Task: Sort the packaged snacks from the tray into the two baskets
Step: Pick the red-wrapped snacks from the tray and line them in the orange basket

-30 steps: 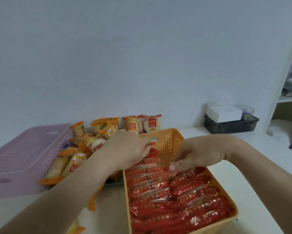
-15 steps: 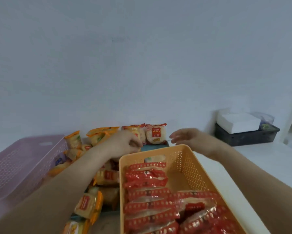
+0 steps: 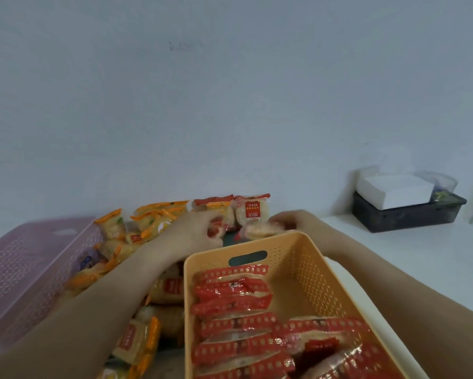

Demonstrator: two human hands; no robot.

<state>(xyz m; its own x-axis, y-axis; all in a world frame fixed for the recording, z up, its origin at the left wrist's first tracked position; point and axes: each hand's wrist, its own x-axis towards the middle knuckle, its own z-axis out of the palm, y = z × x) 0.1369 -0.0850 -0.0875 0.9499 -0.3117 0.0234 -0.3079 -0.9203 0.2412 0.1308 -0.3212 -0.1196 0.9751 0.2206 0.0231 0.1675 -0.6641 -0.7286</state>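
An orange basket (image 3: 315, 272) stands in front of me, holding several red-wrapped snacks (image 3: 234, 305) laid in rows. Behind and to its left lies a pile of orange-wrapped and red-wrapped snacks (image 3: 158, 220) on a dark tray that is mostly hidden. A pink basket (image 3: 30, 263) sits at the far left. My left hand (image 3: 194, 231) is beyond the orange basket's far rim, fingers closed on a red-wrapped snack (image 3: 214, 231). My right hand (image 3: 295, 222) grips another red-wrapped snack (image 3: 257, 231) just beyond the rim.
A dark box (image 3: 407, 214) with a white tissue pack (image 3: 393, 191) and a clear cup stands at the back right on the white table (image 3: 421, 269). A plain wall rises right behind the snack pile.
Both hands left the orange basket and moved back to the pile behind it. Each has closed on a red-wrapped snack. The view has tilted upward.
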